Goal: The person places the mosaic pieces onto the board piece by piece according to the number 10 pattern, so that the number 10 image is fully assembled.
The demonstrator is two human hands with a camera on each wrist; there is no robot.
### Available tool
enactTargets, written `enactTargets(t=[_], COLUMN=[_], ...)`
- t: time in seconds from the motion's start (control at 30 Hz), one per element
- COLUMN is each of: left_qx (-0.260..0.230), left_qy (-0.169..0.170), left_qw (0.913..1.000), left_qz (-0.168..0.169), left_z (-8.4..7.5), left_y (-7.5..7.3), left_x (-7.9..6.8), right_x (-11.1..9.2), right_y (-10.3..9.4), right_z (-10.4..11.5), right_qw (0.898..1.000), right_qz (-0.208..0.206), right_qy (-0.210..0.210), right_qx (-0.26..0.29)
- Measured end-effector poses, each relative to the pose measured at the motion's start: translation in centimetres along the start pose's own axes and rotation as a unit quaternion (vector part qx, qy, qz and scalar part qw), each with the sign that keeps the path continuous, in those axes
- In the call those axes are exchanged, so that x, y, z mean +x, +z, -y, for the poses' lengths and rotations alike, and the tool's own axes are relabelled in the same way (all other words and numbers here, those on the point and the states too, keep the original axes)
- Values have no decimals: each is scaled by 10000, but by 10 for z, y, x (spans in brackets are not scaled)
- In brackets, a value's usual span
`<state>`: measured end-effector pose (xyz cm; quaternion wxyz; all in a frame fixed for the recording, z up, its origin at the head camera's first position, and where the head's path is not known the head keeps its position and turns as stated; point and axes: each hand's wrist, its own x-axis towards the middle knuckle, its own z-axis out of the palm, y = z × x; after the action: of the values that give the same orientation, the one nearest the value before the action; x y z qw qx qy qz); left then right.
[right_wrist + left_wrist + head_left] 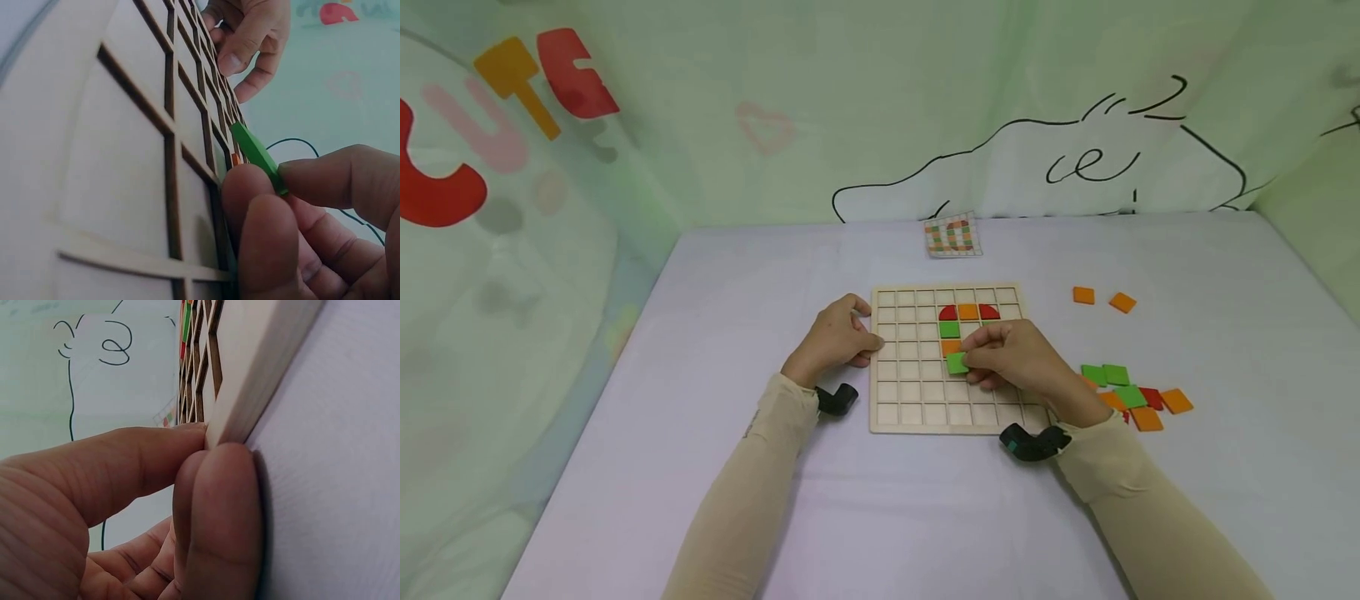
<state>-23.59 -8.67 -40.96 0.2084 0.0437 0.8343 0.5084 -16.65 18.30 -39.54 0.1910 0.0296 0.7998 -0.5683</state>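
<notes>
A wooden grid board (917,392) lies on the table, with red, orange and green tiles set in some of its cells. My right hand (1018,358) pinches a green square tile (956,363) between thumb and fingers, just below an orange tile (951,347) in the grid. In the right wrist view the green tile (257,156) is tilted, one edge near the board. My left hand (838,333) grips the board's left edge; the left wrist view shows thumb and fingertips pinching the wooden rim (250,381).
Several loose orange, green and red tiles (1131,396) lie right of the board, partly behind my right wrist. Two orange tiles (1083,295) sit farther back. A patterned card (952,236) rests at the table's back edge, before a printed curtain (775,108).
</notes>
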Motion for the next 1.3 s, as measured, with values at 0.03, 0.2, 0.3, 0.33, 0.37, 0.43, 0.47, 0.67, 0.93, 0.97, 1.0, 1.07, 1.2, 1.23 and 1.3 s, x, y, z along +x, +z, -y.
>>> enactTargets(t=[0.03, 0.2, 0.3, 0.33, 0.37, 0.43, 0.47, 0.67, 0.93, 0.97, 1.0, 1.07, 1.2, 1.23, 1.3], left_qx=[-10, -28, -17, -12, -2, 3, 2, -68, -105, -109, -113, -117, -112, -112, -115], left_qy=[-19, -6, 20, 23, 23, 12, 2, -24, 6, 4, 1, -4, -11, -12, -14], left_qw=[10000, 10000, 10000, 10000, 10000, 10000, 10000, 10000, 9999, 9999, 9999, 9999, 9999, 9999, 9999], left_qz=[-7, 26, 38, 38, 38, 33, 31, 46, 66, 62, 63, 62, 59, 56, 54], left_z=[0, 1, 0, 0, 0, 0, -1, 0, 0, 0, 0, 0, -2, -2, -2], left_y=[0, -1, -1, -1, -1, -1, -1, -1, -1, -1, -1, -1, -1, -1, -1], left_x=[0, 0, 0, 0, 0, 0, -1, 0, -1, -1, -2, -2, -3, -3, -3], right_x=[0, 1, 1, 1, 1, 1, 0, -1, 0, 0, 0, 0, -1, -1, -1], right_y=[0, 1, 2, 2, 2, 2, 3, 3, 4, 4, 4, 5, 5, 5, 5], right_z=[0, -1, -1, -1, -1, 0, 0, 1, 1, 1, 1, 1, 1, 1, 1], right_qw=[10000, 10000, 10000, 10000, 10000, 10000, 9999, 9999, 9996, 9996, 9995, 9995, 9995, 9995, 9995], right_qz=[10, 13, 14, 10, 7, 7, 5, -22, -68, -70, -74, -68, -67, -67, -69], right_qy=[-19, -64, -53, -46, -41, -43, -39, -39, -83, -91, -101, -115, -137, -147, -166], right_qx=[-11, -48, -51, -59, -65, -85, -97, -138, -249, -264, -279, -282, -266, -263, -251])
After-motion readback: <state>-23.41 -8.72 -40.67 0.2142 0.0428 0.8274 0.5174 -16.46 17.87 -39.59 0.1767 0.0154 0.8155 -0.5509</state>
